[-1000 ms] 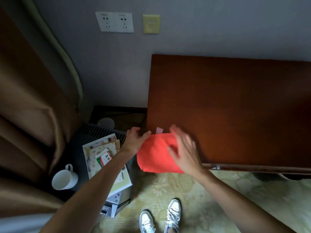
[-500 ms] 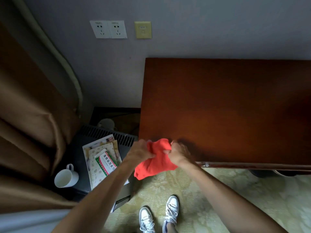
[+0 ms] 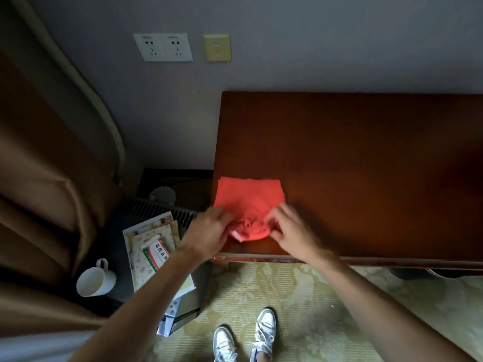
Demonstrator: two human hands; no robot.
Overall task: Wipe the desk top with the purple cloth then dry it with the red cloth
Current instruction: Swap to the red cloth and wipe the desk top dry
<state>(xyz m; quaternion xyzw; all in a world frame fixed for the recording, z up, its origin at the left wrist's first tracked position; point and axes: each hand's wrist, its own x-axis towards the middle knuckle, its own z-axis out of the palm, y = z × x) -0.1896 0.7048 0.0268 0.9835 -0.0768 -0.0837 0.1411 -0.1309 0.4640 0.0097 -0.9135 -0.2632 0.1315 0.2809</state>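
Since half a second ago, the red cloth (image 3: pixel 249 198) is spreading flat at the surface's (image 3: pixel 366 165) front-left corner instead of bunching. Both hands, left (image 3: pixel 209 231) and right (image 3: pixel 290 231), are pinching its near edge, likely opening it for a broader drying face.

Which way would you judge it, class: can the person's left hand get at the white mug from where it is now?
Probably yes. The left hand is on the red cloth at the desk corner; the white mug stands lower left with open space above it. The hand must first let go of the cloth.
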